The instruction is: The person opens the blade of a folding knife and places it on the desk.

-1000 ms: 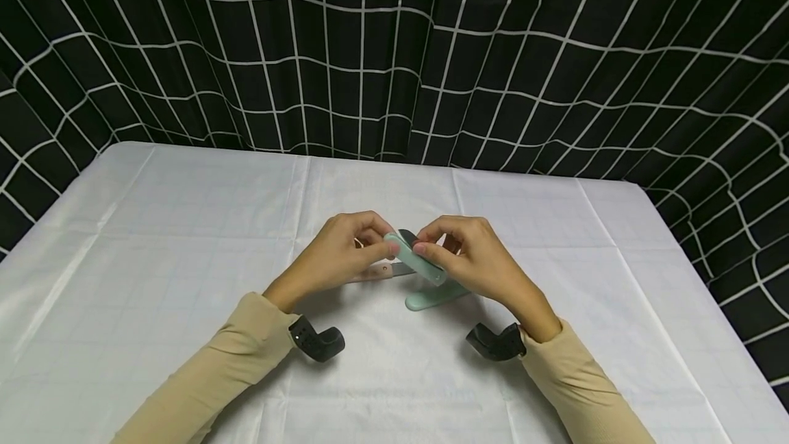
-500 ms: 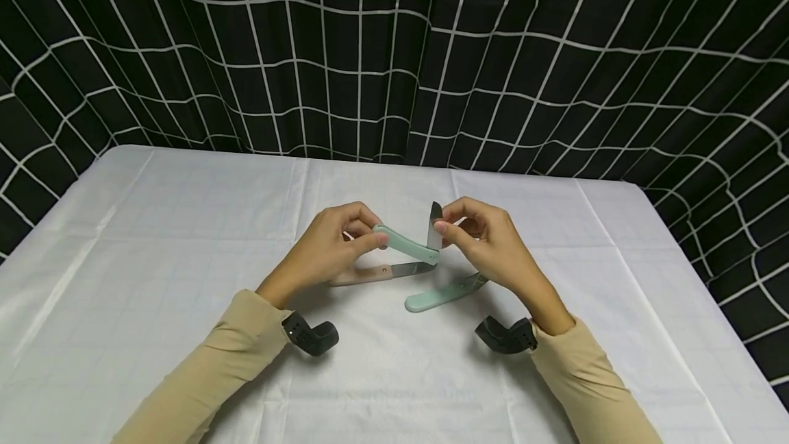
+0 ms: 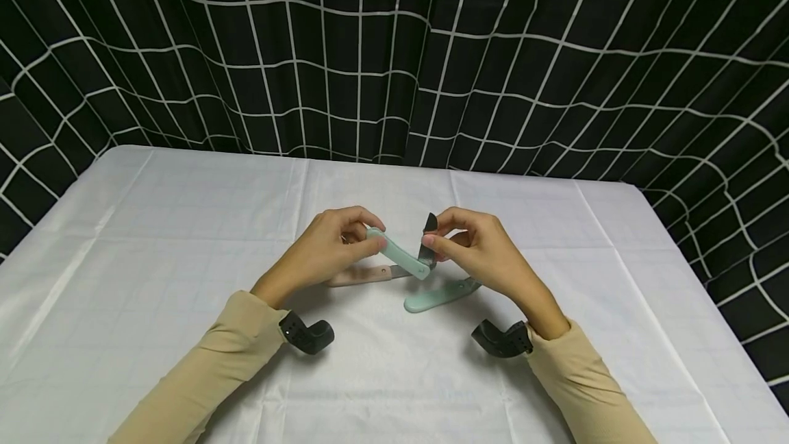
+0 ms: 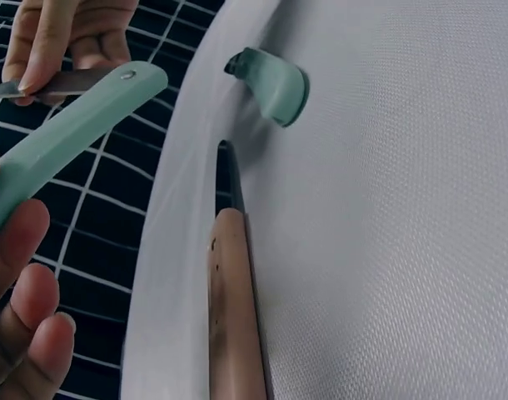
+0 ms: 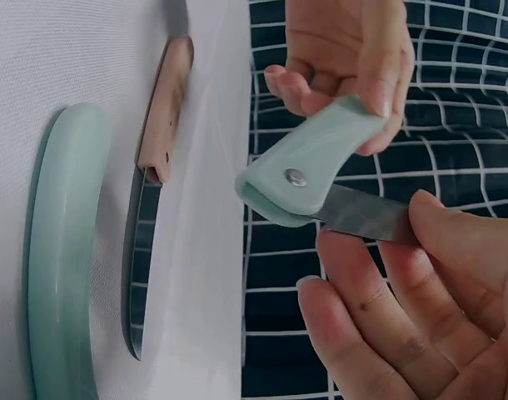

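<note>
A folding knife (image 3: 397, 253) with a mint-green handle is held above the table, its blade (image 5: 358, 215) swung partway out. My left hand (image 3: 333, 247) pinches the far end of the handle between thumb and fingers. On the other side, my right hand (image 3: 483, 247) pinches the blade near its tip, with thumb on one face and fingers on the other. The right wrist view shows the rivet end of the handle and its slot. Beneath the hands lies a knife with a pinkish-brown handle (image 4: 233, 308) and dark, shiny blade (image 5: 141, 267).
A second mint-green handle (image 3: 434, 297) with a metal end lies nearer the body, below the right hand. Creased white cloth (image 3: 185, 245) covers the table. A black curtain with white grid lines (image 3: 345, 53) hangs behind it.
The blade, lying close along the handle a second ago, has swung out at an angle. Both hands moved apart, then the knife dipped slightly toward the body.
</note>
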A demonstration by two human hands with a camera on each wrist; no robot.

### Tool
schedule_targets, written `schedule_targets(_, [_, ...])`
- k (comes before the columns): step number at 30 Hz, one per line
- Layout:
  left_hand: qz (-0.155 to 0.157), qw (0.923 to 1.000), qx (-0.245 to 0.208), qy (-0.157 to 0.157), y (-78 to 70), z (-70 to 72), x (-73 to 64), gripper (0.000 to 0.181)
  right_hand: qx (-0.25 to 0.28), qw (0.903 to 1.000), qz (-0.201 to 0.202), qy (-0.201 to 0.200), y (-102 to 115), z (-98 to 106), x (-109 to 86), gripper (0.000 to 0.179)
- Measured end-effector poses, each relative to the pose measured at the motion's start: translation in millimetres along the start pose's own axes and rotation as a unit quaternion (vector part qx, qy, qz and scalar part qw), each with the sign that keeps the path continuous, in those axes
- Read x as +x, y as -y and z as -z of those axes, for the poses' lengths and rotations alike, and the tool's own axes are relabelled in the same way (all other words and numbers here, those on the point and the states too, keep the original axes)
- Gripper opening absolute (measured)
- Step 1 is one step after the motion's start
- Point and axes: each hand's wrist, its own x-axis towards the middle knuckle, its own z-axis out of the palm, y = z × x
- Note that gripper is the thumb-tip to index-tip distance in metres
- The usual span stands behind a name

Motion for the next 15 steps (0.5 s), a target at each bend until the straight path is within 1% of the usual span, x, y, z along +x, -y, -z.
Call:
schedule_targets(3, [-0.006,1.0,0.002,0.008,-0.2,-0.1,-0.8,0.017,-0.009,1.0,0.003,0.002,-0.1,-0.6,-0.6,0.013])
schedule_targets(8, [-0.009,0.9999,0.008,0.003,-2.0,0.3,-1.0,0.011,-0.002,0.9999,0.016,0.002,0.0,-1.3,-0.7,0.01])
schedule_targets(12, [-0.016,0.9999,-0.001,-0.001,-3.1,1.3,-0.7,0.009,0.01,0.9998,0.018,-0.006,1.0,-0.6,-0.5,0.008])
schedule_targets(15, [-0.021,0.9996,-0.014,-0.01,-3.7,2.5,-1.0,0.009,0.036,0.999,0.016,-0.02,1.6,2.6,-0.1,0.008])
